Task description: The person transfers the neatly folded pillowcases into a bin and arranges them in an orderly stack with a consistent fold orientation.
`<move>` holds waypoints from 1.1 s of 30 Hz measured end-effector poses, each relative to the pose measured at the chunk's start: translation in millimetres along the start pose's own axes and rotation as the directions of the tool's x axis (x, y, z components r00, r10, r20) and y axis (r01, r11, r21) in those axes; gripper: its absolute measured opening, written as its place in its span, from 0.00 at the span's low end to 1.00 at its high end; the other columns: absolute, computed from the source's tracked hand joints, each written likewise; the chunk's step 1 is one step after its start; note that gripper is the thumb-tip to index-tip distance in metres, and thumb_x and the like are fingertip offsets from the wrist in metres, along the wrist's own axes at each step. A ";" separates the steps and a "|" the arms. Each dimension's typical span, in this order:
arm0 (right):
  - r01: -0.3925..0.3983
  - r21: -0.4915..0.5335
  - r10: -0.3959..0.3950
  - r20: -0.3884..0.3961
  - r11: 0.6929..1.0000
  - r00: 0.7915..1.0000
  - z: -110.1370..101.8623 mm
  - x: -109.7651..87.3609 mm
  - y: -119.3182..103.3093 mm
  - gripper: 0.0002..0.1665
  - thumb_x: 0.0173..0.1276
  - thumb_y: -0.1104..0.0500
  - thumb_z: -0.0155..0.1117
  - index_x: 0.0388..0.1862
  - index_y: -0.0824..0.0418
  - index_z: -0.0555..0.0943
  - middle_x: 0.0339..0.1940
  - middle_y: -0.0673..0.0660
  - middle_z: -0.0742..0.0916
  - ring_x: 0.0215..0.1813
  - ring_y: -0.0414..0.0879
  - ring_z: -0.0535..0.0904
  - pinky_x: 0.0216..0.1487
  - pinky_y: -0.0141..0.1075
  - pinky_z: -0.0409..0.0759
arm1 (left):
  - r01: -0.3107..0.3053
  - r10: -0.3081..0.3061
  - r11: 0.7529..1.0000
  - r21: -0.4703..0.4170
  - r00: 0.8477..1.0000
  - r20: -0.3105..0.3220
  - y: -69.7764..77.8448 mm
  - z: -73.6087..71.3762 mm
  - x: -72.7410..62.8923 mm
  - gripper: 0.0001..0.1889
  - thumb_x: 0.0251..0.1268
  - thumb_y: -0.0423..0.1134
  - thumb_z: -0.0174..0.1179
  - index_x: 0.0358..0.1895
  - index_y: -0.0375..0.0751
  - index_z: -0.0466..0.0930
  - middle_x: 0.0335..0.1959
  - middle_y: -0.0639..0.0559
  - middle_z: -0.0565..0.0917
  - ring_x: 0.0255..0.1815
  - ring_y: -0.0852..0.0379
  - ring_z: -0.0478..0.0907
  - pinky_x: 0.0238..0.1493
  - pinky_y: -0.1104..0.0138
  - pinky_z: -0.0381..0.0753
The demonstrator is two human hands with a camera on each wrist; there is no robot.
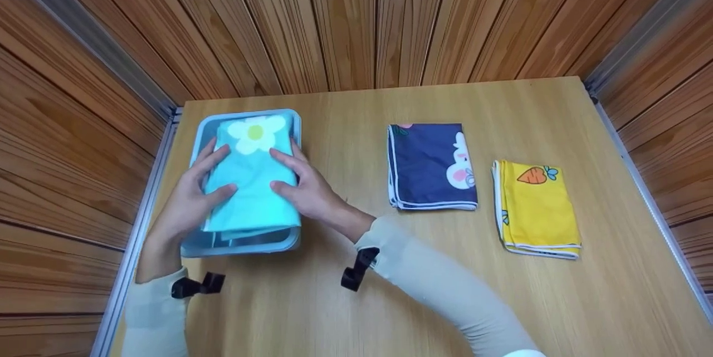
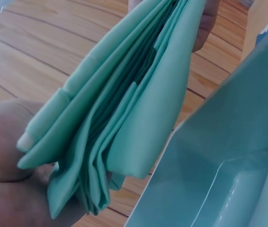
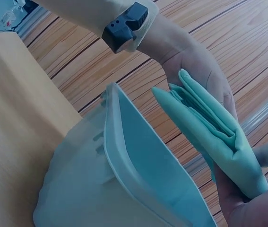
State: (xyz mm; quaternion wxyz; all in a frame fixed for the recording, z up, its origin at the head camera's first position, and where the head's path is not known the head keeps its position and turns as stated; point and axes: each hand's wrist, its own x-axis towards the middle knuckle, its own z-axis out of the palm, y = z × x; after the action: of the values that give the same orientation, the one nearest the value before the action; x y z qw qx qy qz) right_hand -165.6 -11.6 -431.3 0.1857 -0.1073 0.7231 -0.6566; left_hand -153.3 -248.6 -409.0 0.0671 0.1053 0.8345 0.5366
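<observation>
A folded turquoise cloth (image 1: 253, 195) with a white and yellow flower is held over a light blue plastic basket (image 1: 239, 248). My left hand (image 1: 192, 195) grips its left side, thumb on top and fingers along the edge. On the opposite side my right hand (image 1: 312, 187) grips it the same way. Seen from the left wrist, the stacked layers of the cloth (image 2: 138, 123) hang beside the basket's wall (image 2: 214, 156). In the right wrist view the cloth (image 3: 219, 142) is raised above the basket's rim (image 3: 117, 146). Most of the basket's inside is hidden under the cloth.
On the wooden table (image 1: 345, 290), right of the basket, lies a folded navy cloth (image 1: 426, 173) with a white rabbit. Farther right is a folded yellow cloth (image 1: 537, 206) with a carrot print. Wood-panelled walls (image 1: 345, 23) stand behind and at both sides.
</observation>
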 end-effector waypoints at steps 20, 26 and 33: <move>-0.025 0.021 0.024 0.036 0.999 0.999 18.7 9.6 5.2 0.37 0.76 0.60 0.62 0.81 0.47 0.63 0.86 0.44 0.46 0.84 0.42 0.39 0.81 0.41 0.47 | 0.032 -0.032 0.999 0.019 0.999 0.018 -19.2 -22.7 -5.6 0.36 0.72 0.30 0.62 0.79 0.36 0.58 0.85 0.46 0.43 0.83 0.38 0.33 0.75 0.33 0.36; -0.027 0.021 0.026 0.033 0.999 0.999 22.6 12.5 8.3 0.37 0.76 0.61 0.62 0.81 0.48 0.63 0.86 0.46 0.46 0.84 0.42 0.40 0.80 0.39 0.49 | 0.048 -0.048 0.999 0.001 0.998 0.034 -25.5 -27.4 -3.8 0.37 0.72 0.31 0.62 0.80 0.38 0.57 0.85 0.48 0.42 0.83 0.40 0.32 0.76 0.34 0.36; -0.011 0.022 0.010 0.036 1.000 0.999 24.0 13.0 9.7 0.38 0.76 0.61 0.62 0.81 0.48 0.63 0.86 0.45 0.45 0.84 0.43 0.40 0.80 0.39 0.50 | 0.043 -0.042 0.999 -0.020 0.998 0.036 -32.7 -29.9 -2.8 0.37 0.72 0.30 0.61 0.80 0.38 0.56 0.85 0.49 0.41 0.83 0.41 0.31 0.76 0.35 0.33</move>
State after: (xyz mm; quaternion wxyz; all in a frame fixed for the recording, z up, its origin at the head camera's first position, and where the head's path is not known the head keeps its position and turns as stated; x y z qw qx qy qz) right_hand -166.7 -37.5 -444.2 0.2031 -0.1131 0.7129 -0.6616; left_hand -160.8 -288.8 -426.4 0.0946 0.0966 0.8295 0.5419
